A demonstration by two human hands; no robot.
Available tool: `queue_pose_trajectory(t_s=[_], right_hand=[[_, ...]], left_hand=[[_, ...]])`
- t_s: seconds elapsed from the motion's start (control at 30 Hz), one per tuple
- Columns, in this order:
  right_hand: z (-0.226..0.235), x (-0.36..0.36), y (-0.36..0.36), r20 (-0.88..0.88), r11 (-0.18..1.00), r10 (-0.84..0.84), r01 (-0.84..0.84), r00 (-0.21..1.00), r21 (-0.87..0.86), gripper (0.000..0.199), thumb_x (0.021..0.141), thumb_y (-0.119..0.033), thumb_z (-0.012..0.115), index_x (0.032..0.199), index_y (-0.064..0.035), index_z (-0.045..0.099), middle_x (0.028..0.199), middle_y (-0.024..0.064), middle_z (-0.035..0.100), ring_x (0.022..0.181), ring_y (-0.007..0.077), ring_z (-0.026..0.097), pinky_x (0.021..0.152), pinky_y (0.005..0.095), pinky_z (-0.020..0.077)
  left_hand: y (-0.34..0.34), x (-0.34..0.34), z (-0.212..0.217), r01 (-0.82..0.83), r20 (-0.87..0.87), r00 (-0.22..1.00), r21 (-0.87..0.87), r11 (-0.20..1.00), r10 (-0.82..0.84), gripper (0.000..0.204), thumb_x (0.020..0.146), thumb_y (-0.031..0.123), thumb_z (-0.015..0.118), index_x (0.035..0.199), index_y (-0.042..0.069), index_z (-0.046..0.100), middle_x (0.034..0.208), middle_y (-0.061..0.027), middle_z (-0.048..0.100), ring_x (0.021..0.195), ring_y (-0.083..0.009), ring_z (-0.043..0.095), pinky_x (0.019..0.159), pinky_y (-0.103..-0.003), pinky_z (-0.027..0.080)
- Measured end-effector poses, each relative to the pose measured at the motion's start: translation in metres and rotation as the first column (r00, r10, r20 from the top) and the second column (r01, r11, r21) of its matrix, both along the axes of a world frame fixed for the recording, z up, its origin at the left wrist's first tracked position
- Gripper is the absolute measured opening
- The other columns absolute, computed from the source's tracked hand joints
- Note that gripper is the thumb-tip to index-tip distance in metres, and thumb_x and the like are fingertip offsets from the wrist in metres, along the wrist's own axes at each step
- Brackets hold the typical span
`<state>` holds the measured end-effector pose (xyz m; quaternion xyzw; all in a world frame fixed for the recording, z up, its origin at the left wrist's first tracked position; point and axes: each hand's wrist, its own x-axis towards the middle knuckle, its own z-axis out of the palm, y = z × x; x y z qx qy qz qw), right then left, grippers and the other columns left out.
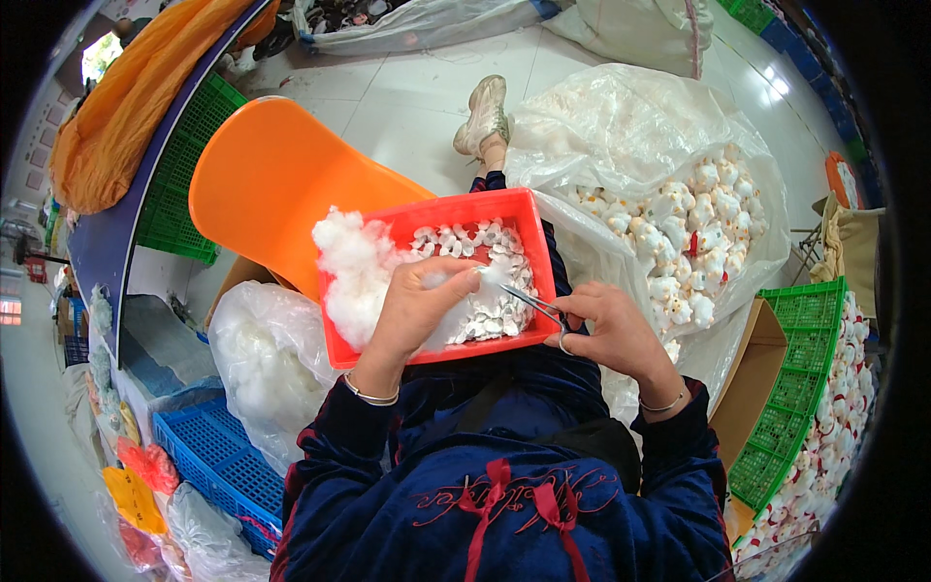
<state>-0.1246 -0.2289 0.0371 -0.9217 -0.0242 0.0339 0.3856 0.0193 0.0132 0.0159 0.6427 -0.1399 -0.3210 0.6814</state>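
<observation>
- Sitting across the person's lap is a red tray, with a heap of white stuffing at its left end and a layer of small flat white toy skins over the rest.
- Beside the right knee, a big clear bag lies open, holding many plump little white toys; these look already filled, so a good share of the work seems done.
- A green crate at the far right holds more of the same toys.
- Left of the lap sits another clear bag of stuffing, with an orange chair behind the tray.
- The left hand is closed around one small skin with a tuft of stuffing, held just above the tray.
- The right hand grips metal tweezers, tips pointing into that skin.
- Judging by the flat skins left in the tray, a fair batch is unfilled, and the one in hand looks partway.
</observation>
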Motion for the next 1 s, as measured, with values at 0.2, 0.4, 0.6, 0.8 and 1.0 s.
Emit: queue_pose_trajectory(t_s=[0.2, 0.4, 0.6, 0.8, 1.0], right_hand=[[0.005, 0.001, 0.004, -0.035, 1.0, -0.008, 0.009, 0.999, 0.022, 0.038, 0.073, -0.024, 0.083, 0.106, -0.006, 0.074, 0.079, 0.0099, 0.066, 0.076, 0.0292, 0.063, 0.071, 0.0406, 0.0488], [0.003, 0.0, 0.004, -0.026, 0.998, -0.003, 0.005, 1.0, 0.062, 0.04, 0.074, -0.023, 0.084, 0.108, -0.0052, 0.074, 0.081, 0.0114, 0.068, 0.075, 0.0295, 0.064, 0.07, 0.0404, 0.0495], [0.001, -0.003, 0.006, -0.037, 0.993, -0.022, 0.026, 0.999, 0.115, 0.042, 0.073, -0.022, 0.085, 0.108, -0.0037, 0.074, 0.078, 0.0115, 0.067, 0.075, 0.0282, 0.064, 0.068, 0.0387, 0.049], [-0.005, -0.005, 0.009, -0.094, 0.978, -0.024, 0.043, 0.995, 0.202, 0.042, 0.073, -0.021, 0.086, 0.107, -0.0012, 0.073, 0.077, 0.0113, 0.066, 0.074, 0.0273, 0.063, 0.067, 0.0382, 0.0487], [-0.015, -0.005, 0.004, -0.07, 0.956, -0.01, 0.03, 0.998, 0.291, 0.044, 0.073, -0.017, 0.087, 0.11, 0.0008, 0.072, 0.078, 0.0112, 0.066, 0.072, 0.0229, 0.063, 0.067, 0.0339, 0.0495]], left_hand=[[-0.001, -0.004, 0.006, -0.011, 0.045, 0.999, 0.081, 0.997, 0.007, 0.021, 0.094, 0.015, 0.073, 0.105, -0.003, 0.076, 0.091, -0.0041, 0.073, 0.083, -0.0086, 0.065, 0.077, -0.023, 0.052], [0.003, -0.004, 0.004, 0.012, 0.032, 0.999, 0.05, 0.999, -0.014, 0.02, 0.095, 0.015, 0.072, 0.105, -0.002, 0.076, 0.089, -0.0028, 0.073, 0.082, -0.0075, 0.064, 0.075, -0.023, 0.052], [0.004, -0.003, 0.004, 0.026, 0.049, 0.998, 0.042, 0.999, -0.028, 0.018, 0.095, 0.015, 0.071, 0.102, -0.002, 0.076, 0.088, -0.002, 0.073, 0.082, -0.0071, 0.064, 0.074, -0.022, 0.051], [0.002, -0.005, 0.008, 0.022, 0.089, 0.996, 0.053, 0.998, -0.027, 0.017, 0.095, 0.013, 0.07, 0.1, -0.002, 0.076, 0.088, -0.002, 0.073, 0.082, -0.007, 0.064, 0.074, -0.022, 0.05], [0.003, 0.001, 0.007, 0.094, -0.081, 0.992, 0.022, 0.995, -0.092, 0.018, 0.096, 0.012, 0.07, 0.107, -0.002, 0.075, 0.092, -0.0031, 0.073, 0.085, -0.0073, 0.065, 0.078, -0.022, 0.052]])
